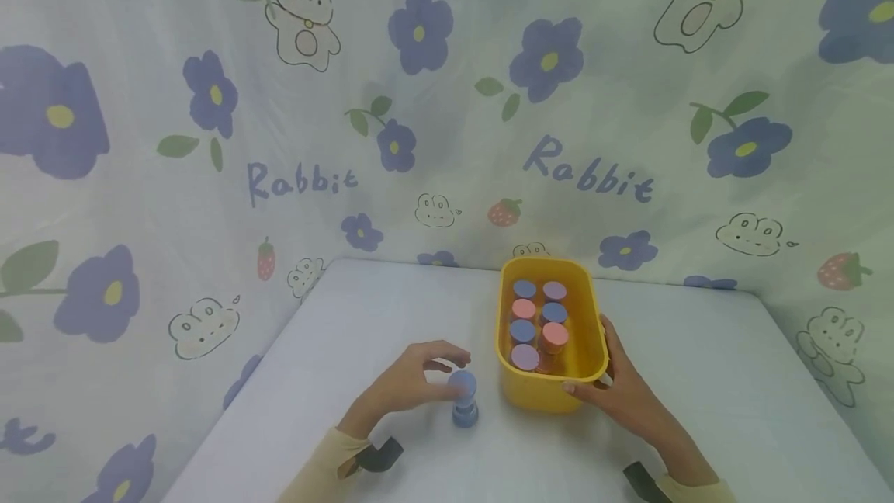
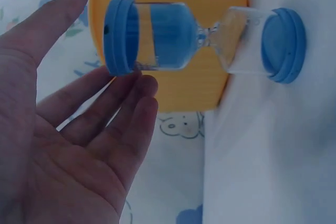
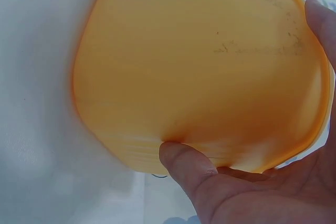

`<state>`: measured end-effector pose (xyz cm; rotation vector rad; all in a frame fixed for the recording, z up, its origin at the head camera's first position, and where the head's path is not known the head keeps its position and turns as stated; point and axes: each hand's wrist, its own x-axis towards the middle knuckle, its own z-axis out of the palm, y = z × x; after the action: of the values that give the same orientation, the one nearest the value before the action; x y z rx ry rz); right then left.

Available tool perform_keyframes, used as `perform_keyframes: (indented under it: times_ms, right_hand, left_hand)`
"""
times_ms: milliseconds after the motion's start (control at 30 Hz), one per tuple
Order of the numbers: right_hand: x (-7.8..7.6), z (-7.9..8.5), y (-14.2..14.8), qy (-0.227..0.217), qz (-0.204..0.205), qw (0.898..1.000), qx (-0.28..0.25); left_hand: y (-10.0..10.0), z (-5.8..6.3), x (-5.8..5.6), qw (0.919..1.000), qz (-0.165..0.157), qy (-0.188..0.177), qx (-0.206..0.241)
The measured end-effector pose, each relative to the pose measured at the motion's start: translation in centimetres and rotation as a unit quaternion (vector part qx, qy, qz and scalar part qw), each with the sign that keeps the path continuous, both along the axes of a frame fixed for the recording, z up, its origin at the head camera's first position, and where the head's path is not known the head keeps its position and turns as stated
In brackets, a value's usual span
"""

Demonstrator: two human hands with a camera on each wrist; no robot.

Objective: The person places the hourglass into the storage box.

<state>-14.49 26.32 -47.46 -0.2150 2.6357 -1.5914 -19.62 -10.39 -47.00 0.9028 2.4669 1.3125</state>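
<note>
A blue-capped hourglass (image 1: 465, 412) stands upright on the white table; in the left wrist view blue sand fills much of the hourglass's (image 2: 176, 35) upper bulb, and some lies at the bottom. My left hand (image 1: 410, 380) is around its upper cap, thumb and fingers spread apart and loosely bent. Just right of it stands a yellow plastic bin (image 1: 541, 396), gripped by my right hand (image 1: 632, 397) at its right front corner. In the right wrist view, the digits of my right hand (image 3: 252, 192) spread over the bin's wall and rim.
Inside the bin, round caps in blue, pink (image 1: 555, 334) and purple (image 1: 525, 357) stand in two rows along its left and middle. The white tabletop (image 1: 391, 309) meets a curtain (image 1: 447, 99) printed with flowers and rabbits behind and at both sides.
</note>
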Motion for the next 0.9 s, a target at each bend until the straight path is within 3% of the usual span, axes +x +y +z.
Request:
perform_keyframes:
  times_ms: [267,667,900]
  right_hand:
    - [0.04,-0.24,0.04,-0.007,0.002,1.000,0.001]
    - [0.04,-0.16,0.07,0.000,0.001,1.000,-0.007]
    - [0.10,-0.12,0.07,0.004,0.000,1.000,-0.006]
  left_hand:
    - [-0.26,-0.98,0.36,0.9999,-0.011,-0.008,0.003]
    - [0.05,-1.19,0.29,0.9995,-0.021,-0.009,0.023]
    - [0.29,-0.81,0.33,0.9995,-0.024,0.013,0.016]
